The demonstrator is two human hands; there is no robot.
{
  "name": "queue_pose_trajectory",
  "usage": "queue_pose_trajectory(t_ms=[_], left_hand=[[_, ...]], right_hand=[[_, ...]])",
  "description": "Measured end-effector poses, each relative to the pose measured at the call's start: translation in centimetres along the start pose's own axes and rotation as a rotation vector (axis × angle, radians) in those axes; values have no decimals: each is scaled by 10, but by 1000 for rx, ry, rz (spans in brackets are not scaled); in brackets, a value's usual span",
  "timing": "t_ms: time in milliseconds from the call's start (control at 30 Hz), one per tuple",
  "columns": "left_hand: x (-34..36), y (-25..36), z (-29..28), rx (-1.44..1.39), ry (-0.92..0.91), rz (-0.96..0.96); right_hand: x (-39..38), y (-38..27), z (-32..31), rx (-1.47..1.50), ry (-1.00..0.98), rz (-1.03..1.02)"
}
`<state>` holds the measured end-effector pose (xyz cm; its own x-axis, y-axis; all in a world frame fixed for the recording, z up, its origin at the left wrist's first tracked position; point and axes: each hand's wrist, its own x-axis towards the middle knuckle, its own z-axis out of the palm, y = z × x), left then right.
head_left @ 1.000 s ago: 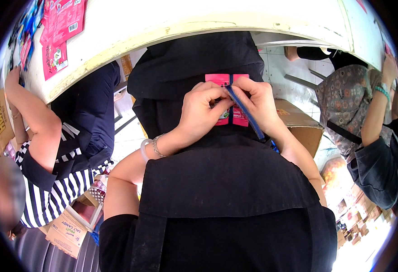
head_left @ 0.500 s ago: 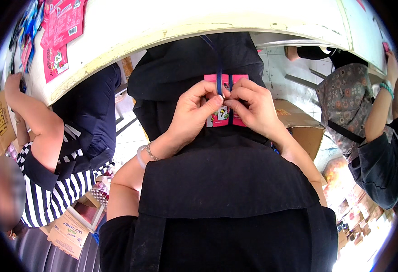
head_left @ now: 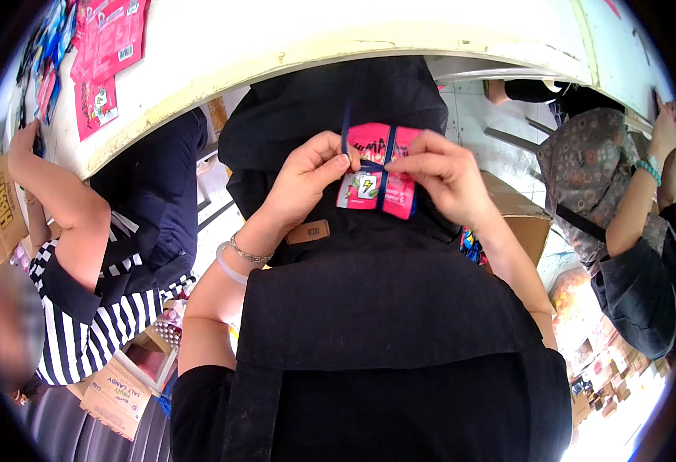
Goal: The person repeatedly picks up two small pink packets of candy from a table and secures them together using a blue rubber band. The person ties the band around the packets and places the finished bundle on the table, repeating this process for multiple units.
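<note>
A pink packet (head_left: 366, 202), perhaps one of a small stack, lies on my black-clothed lap. A dark blue ribbon (head_left: 389, 146) runs down its front and crosses sideways near the middle. My left hand (head_left: 314, 168) pinches the ribbon between thumb and forefinger at the packet's left edge, and a loose length rises from there. At the crossing, my right hand (head_left: 444, 173) is closed with thumb and fingertips on the ribbon. The fingers partly cover the packet's upper right corner.
Ahead is a white table (head_left: 292, 31) with a worn edge; more pink packets (head_left: 115, 42) lie at its left. Co-workers sit on both sides, one in a striped top (head_left: 115, 316). Cardboard boxes (head_left: 519, 223) stand to the right and lower left (head_left: 116, 396).
My hands have moved apart, pulling the ribbon sideways across the packet. More of the packet's front now shows, and it has tilted slightly.
</note>
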<state>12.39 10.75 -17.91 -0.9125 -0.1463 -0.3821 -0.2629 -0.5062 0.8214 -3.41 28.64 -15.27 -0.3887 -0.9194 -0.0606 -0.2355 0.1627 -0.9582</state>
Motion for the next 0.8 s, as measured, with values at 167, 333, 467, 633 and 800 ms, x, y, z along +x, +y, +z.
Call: queue_pose_trajectory(t_ms=[167, 333, 467, 633, 800], left_hand=[[3, 2, 9, 24, 10, 60], [6, 9, 25, 23, -1, 151], [-7, 35, 23, -36, 78, 192], [-37, 92, -35, 541, -445, 254], [-15, 85, -7, 651, 215, 53]], right_hand=[[1, -6, 9, -354, 19, -86], [5, -1, 23, -494, 94, -189], [3, 8, 20, -283, 129, 28], [-3, 17, 22, -313, 177, -78], [3, 12, 25, -335, 152, -141]])
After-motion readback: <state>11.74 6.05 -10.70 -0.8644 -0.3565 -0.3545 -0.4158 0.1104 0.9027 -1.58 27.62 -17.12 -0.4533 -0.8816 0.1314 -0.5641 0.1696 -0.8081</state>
